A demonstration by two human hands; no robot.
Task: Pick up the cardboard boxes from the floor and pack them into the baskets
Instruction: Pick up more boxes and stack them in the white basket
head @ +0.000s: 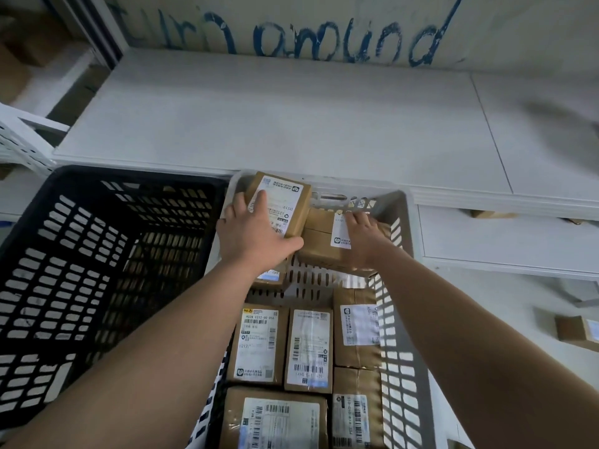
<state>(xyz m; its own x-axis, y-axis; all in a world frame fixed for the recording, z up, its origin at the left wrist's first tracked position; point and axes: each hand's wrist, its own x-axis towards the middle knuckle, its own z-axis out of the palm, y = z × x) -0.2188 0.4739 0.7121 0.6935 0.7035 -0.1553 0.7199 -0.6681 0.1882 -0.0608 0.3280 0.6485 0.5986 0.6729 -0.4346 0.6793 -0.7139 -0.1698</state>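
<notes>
Both my hands reach into the far end of a white slotted basket (pixel 403 280). My left hand (pixel 256 233) grips a tilted labelled cardboard box (pixel 285 202), thumb under its near edge and fingers over the label. My right hand (pixel 361 236) holds a second cardboard box (pixel 319 244) lying beside it, fingers over its far edge. Nearer me, several labelled boxes (pixel 309 348) lie flat in rows on the basket's bottom. Another box (pixel 270 277) shows partly under my left wrist.
A black slotted basket (pixel 81 254) stands to the left, touching the white one. White shelf boards (pixel 291 124) run behind both baskets. One more cardboard box (pixel 578 332) lies on the floor at the right edge.
</notes>
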